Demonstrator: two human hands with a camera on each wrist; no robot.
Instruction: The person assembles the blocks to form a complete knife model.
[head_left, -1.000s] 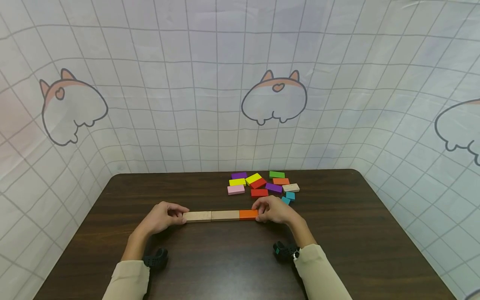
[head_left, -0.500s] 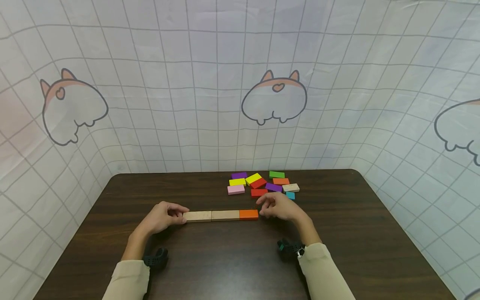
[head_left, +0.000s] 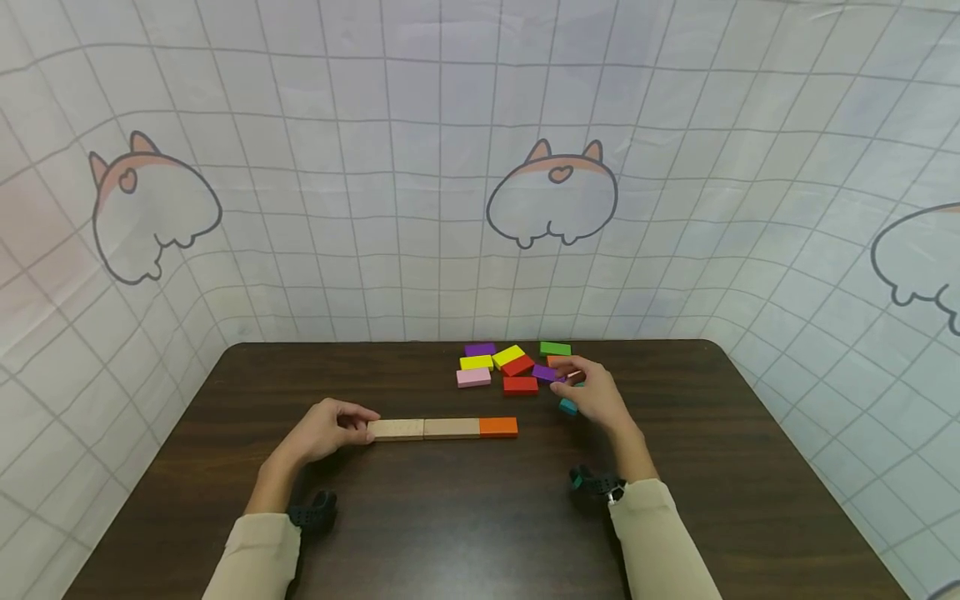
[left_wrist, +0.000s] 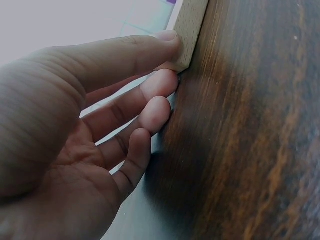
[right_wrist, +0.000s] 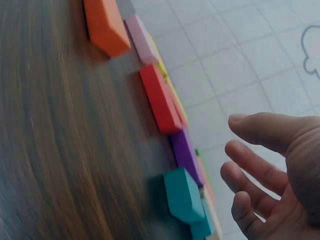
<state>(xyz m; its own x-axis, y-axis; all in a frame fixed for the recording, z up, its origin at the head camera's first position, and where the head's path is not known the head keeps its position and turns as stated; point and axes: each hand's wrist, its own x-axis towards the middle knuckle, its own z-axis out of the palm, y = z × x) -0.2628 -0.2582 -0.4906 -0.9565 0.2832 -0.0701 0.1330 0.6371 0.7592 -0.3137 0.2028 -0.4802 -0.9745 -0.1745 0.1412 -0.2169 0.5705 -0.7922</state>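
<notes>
Two plain wooden blocks, a left one (head_left: 399,430) and a middle one (head_left: 452,428), lie end to end with an orange block (head_left: 498,427) at the right end of the row. My left hand (head_left: 322,431) pinches the row's left end; in the left wrist view its thumb (left_wrist: 162,42) lies against the wooden side. Over the right part of a loose group of coloured blocks hovers my right hand (head_left: 596,396), fingers relaxed and holding nothing. Nearest it are a blue block (head_left: 567,407) and a purple block (head_left: 546,373); it covers others behind it.
The group also has a pink block (head_left: 473,378), a red block (head_left: 521,386), a yellow block (head_left: 476,363) and a green block (head_left: 555,348). A patterned white cloth (head_left: 390,208) hangs behind the dark wooden table (head_left: 450,533).
My right hand has let go of the orange block at the row's end and moved right and away from me, over the loose blocks. My left hand has stayed at the row's left end.
</notes>
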